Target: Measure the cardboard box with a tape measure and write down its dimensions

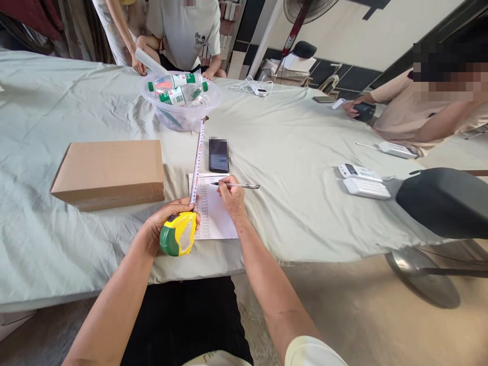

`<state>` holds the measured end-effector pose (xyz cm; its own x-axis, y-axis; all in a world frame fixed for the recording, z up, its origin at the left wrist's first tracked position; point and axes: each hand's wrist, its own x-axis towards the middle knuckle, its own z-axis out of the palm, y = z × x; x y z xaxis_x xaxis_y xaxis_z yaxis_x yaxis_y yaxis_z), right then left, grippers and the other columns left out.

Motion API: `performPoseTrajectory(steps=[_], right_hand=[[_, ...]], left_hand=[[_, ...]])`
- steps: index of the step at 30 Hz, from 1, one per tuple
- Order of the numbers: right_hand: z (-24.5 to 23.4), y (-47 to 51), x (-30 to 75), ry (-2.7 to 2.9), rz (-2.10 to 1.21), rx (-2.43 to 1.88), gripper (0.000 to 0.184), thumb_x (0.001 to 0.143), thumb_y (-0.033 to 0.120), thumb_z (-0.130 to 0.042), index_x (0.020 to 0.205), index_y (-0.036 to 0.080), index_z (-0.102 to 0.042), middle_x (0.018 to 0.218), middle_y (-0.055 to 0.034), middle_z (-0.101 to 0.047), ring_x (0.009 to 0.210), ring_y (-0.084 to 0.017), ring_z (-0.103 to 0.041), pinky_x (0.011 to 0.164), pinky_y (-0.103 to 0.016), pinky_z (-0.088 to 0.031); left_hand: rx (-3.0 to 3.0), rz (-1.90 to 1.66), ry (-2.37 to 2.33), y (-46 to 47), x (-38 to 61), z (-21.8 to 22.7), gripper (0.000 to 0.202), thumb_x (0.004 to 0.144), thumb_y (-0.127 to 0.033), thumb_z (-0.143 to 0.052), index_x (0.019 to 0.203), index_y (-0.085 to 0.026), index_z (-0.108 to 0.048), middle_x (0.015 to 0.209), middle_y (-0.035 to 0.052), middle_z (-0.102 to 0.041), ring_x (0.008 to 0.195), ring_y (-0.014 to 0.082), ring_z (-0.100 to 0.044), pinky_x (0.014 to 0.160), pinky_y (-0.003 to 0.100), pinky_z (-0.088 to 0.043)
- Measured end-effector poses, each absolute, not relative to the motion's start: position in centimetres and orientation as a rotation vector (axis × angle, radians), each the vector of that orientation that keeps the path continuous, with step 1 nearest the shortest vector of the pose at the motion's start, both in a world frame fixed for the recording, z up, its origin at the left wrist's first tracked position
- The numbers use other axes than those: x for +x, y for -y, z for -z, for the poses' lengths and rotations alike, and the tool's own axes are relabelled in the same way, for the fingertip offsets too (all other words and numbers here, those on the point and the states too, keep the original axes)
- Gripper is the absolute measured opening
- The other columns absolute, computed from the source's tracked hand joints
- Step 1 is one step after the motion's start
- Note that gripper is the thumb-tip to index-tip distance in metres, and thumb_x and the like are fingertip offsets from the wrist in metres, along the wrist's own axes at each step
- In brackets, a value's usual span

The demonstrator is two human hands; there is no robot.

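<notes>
A bench (297, 147) draped in wrinkled pale green cloth stretches before me. A closed cardboard box (109, 173) lies at left, and a printed sheet of paper (215, 218) at the near edge. Just beyond the paper lies a dark phone (218, 155). A clear bowl (179, 122) stands farther back, and two white devices (362, 180) lie at right.

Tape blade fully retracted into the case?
No, the blade runs out from the tape measure in the left hand toward the clear bowl, while the right hand holds a pen.
</notes>
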<state>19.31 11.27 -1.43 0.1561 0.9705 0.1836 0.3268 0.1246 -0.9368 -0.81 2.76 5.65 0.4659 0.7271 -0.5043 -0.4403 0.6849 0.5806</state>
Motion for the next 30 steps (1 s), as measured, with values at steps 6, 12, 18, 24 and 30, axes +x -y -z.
performPoseTrajectory(steps=[6,12,18,24,30], right_hand=[[1.30,-11.32,19.19,1.380,-0.781,-1.405,0.014,0.080,0.037,-0.052,0.078,0.024,-0.056,0.062,0.0032,-0.061,0.057,-0.015,-0.055,0.061,-0.027,-0.045],[1.20,-11.36,19.13,1.408,-0.762,-1.398,0.013,0.081,0.036,-0.050,0.076,0.024,-0.054,0.063,0.0033,-0.060,0.057,-0.015,-0.055,0.062,-0.028,-0.045],[1.27,-11.32,19.21,1.408,-0.768,-1.395,0.014,0.080,0.036,-0.049,0.075,0.024,-0.052,0.061,0.0032,-0.060,0.057,-0.015,-0.054,0.061,-0.028,-0.044],[1.17,-11.21,19.16,1.376,-0.748,-1.403,0.014,0.079,0.037,-0.049,0.075,0.024,-0.054,0.061,0.0030,-0.060,0.056,-0.015,-0.054,0.061,-0.027,-0.044],[1.25,-11.29,19.14,1.389,-0.727,-1.390,0.013,0.078,0.035,-0.049,0.073,0.024,-0.052,0.059,0.0032,-0.059,0.054,-0.015,-0.052,0.060,-0.028,-0.043]], left_hand=[[0.400,-0.756,-0.822,-2.63,-0.55,-5.96,0.023,0.083,-0.021,-0.070,0.104,-0.015,-0.066,0.071,0.0066,-0.068,0.060,0.0177,-0.065,0.054,0.025,-0.051],[0.398,-0.743,-0.836,-2.68,-0.59,-5.88,0.023,0.083,-0.022,-0.069,0.104,-0.015,-0.065,0.072,0.0072,-0.068,0.061,0.0171,-0.064,0.055,0.025,-0.051],[0.409,-0.736,-0.831,-2.79,-0.76,-5.44,0.021,0.084,-0.023,-0.068,0.103,-0.015,-0.065,0.074,0.0083,-0.069,0.064,0.0173,-0.065,0.058,0.024,-0.052],[0.401,-0.731,-0.842,-2.77,-0.71,-5.53,0.023,0.085,-0.022,-0.067,0.107,-0.016,-0.065,0.073,0.0084,-0.069,0.064,0.0173,-0.065,0.058,0.024,-0.052],[0.412,-0.713,-0.862,-2.76,-0.74,-5.65,0.019,0.087,-0.023,-0.065,0.105,-0.017,-0.064,0.074,0.0088,-0.069,0.064,0.0176,-0.064,0.057,0.024,-0.051]])
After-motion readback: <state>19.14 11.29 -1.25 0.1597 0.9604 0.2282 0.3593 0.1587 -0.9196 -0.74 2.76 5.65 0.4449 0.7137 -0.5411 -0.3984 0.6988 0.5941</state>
